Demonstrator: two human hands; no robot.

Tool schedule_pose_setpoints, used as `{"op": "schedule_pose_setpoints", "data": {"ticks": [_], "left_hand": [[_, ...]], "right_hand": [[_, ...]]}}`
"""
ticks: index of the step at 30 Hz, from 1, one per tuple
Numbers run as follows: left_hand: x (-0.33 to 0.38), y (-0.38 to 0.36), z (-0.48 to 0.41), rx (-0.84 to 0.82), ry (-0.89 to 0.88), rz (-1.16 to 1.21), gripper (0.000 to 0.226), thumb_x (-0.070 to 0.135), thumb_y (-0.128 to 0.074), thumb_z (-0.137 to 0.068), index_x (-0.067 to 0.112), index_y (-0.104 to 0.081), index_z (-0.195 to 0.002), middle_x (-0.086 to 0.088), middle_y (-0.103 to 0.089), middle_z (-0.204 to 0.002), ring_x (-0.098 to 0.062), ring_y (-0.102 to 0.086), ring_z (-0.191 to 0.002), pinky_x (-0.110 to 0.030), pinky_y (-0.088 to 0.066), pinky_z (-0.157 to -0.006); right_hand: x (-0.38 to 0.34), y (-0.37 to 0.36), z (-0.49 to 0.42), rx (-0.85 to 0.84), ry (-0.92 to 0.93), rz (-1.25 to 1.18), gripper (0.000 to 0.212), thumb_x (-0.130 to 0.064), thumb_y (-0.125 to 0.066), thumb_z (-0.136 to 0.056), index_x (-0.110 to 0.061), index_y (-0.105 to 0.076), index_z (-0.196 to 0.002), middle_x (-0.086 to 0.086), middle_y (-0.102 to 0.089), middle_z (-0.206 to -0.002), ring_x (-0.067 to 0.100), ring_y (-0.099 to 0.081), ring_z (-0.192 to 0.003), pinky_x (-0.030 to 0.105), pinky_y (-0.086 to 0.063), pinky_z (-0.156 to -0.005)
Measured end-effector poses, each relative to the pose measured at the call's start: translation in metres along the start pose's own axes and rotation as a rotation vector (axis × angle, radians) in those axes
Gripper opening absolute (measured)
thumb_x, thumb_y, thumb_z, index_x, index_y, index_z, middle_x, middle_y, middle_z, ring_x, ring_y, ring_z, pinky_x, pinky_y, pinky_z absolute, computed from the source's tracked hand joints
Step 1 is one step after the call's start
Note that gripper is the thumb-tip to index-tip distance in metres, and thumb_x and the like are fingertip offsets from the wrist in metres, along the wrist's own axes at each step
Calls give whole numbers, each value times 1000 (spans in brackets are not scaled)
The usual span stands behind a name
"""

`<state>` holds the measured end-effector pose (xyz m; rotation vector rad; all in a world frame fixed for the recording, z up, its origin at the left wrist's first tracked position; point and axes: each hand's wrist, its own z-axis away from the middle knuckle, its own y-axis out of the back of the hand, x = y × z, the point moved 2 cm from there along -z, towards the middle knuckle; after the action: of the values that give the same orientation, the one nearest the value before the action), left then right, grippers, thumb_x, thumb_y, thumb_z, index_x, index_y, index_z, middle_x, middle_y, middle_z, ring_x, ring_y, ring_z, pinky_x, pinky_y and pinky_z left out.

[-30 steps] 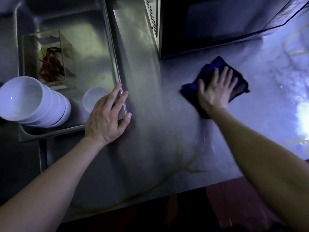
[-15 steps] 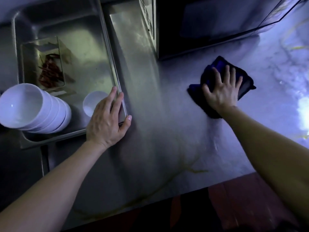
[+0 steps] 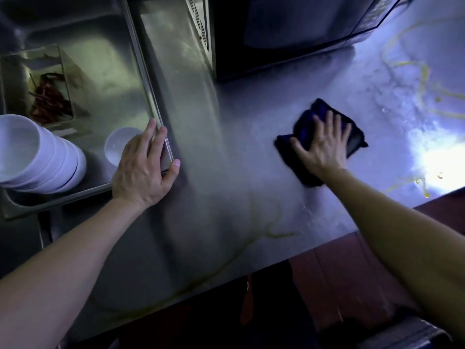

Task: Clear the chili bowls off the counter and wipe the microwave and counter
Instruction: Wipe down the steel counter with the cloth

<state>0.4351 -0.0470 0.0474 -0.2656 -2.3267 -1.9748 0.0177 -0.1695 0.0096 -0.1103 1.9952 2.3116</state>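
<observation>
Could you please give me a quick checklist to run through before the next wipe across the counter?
1. Right hand flat on the cloth: ok.
2. Left hand resting on the tray rim: ok.
3. Stacked bowls in the tray, off the counter: ok.
4. Yellow streaks right of the cloth wiped away: not ok.
5. Microwave front clean: cannot tell, too dark.

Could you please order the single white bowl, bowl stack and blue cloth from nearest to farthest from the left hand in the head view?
1. Single white bowl, just beside the left hand.
2. Bowl stack, farther left.
3. Blue cloth, under the right hand.
</observation>
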Motion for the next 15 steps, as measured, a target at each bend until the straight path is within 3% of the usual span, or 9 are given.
{"op": "schedule_pose_setpoints", "data": {"ticks": [2, 4, 8, 10, 13, 15], "left_hand": [[1, 1, 0, 1, 6, -18, 75, 51, -45, -106, 4, -36, -164, -19, -27, -174, -48, -46, -140, -58, -35, -123], [1, 1, 1, 2, 3, -29, 74, 49, -47, -105, 4, -37, -164, -20, -28, -174, -48, -44, -140, -59, -33, -124], [1, 4, 0, -26, -15, -100, 74, 52, -45, -105, 7, -36, -164, -17, -29, -174, -43, -42, -149, -57, -26, -128], [2, 6, 0, -44, -1, -117, 76, 56, -41, -105, 9, -35, -165, -16, -29, -175, -41, -39, -152, -56, -22, -130], [9, 19, 0, -69, 10, -165, 79, 62, -35, -107, 9, -31, -166, -17, -26, -175, -41, -31, -157, -58, -16, -131], [25, 33, 12, -29, 2, -166, 78, 57, -41, -108, 7, -31, -166, -18, -28, -174, -42, -29, -158, -59, -16, -131]], "right_hand": [[20, 4, -2, 1, -177, -41, 104, -81, -33, -89, -8, -32, -163, 28, -15, -175, 45, -11, -163, 66, -6, -129], [-23, -4, 16, 42, -133, -75, 102, -76, -36, -88, -8, -33, -164, 30, -16, -174, 48, -12, -162, 68, -8, -128], [-182, -32, 103, -9, 380, -81, 100, -72, -44, -87, -17, -27, -169, 22, -12, -177, 49, -3, -163, 67, 0, -129], [-214, -34, 132, -78, 533, -85, 96, -71, -41, -90, -22, -22, -171, 16, -7, -179, 43, 3, -165, 65, -1, -130], [-145, -33, 119, -47, 585, -87, 90, -63, -47, -92, -26, -24, -171, 12, -12, -179, 39, -2, -166, 63, -4, -131], [-56, -28, 93, 23, 382, -58, 90, -57, -49, -90, -22, -27, -170, 17, -17, -178, 42, -11, -164, 66, -8, -130]]}}
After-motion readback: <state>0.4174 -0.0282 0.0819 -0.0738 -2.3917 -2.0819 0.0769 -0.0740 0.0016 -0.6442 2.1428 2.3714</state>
